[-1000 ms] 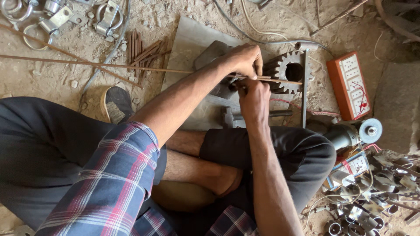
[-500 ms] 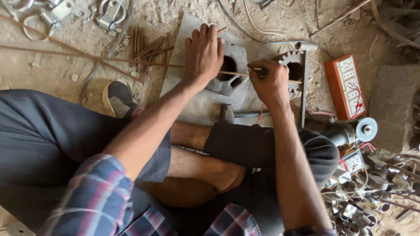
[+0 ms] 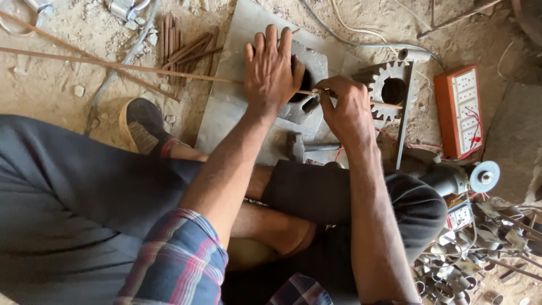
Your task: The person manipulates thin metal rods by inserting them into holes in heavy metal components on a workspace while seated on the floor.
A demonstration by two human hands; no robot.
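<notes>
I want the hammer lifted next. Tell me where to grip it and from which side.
Grip the hammer by its bare handle, which runs rightward from the head toward the right hand's wrist. Come from above: it lies flat on the metal plate, its far end tucked under that forearm.

Plaid sleeve (image 3: 175,260), orange socket box (image 3: 464,110), grey plate (image 3: 226,107)
</notes>
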